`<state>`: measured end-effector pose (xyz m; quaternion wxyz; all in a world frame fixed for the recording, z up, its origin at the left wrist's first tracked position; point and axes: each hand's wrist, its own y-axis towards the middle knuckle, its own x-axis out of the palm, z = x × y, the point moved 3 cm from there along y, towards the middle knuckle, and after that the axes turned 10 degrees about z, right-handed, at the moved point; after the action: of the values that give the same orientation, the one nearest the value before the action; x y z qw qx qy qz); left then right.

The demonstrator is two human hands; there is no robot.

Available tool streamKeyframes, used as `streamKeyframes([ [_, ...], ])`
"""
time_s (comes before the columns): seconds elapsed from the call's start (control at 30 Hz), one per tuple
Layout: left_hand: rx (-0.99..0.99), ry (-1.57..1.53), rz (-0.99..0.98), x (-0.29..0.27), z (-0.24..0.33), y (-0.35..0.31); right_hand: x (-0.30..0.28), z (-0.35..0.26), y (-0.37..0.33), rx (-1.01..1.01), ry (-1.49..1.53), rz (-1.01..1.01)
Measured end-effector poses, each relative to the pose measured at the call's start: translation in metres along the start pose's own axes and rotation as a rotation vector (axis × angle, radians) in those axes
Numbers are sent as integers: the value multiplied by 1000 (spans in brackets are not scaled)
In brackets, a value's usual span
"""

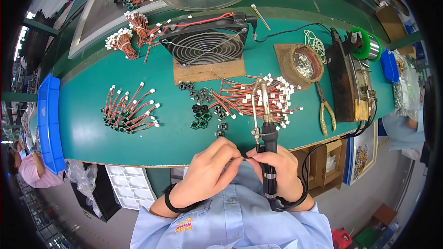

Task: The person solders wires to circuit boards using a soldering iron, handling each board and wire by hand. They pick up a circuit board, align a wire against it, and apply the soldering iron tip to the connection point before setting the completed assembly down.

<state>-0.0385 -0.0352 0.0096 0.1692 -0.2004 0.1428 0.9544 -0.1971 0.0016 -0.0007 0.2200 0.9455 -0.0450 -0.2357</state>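
Observation:
In front of my chest, at the table's near edge, my two hands almost meet. My right hand (284, 170) is closed round a black-handled soldering iron (269, 140), held upright with its metal tip and thin side tube pointing away over the table. My left hand (213, 168) is closed in a pinch; something thin shows between the fingertips of both hands, too small to name. Beyond the iron lies a pile of red-brown wires with white connectors (272, 99). Small black and green square parts (201, 115) sit left of it. Wired green parts (127, 115) form a group farther left.
A black fan (207, 44) stands at the back. Pliers (326, 110), a round pot with metal bits (303, 64), a soldering unit (344, 83) and a green solder spool (367, 46) are to the right. A blue tray (50, 124) borders the left end. Cables run past my right hand.

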Motion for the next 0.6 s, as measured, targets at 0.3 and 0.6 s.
streamKeyframes([
  [0.3,-269,-144,-31,3,-10,3,2,-15,-1,-300,-340,-23],
  [0.6,-92,320,354,-66,-26,26,-1,13,-2,-47,-24,231],
])
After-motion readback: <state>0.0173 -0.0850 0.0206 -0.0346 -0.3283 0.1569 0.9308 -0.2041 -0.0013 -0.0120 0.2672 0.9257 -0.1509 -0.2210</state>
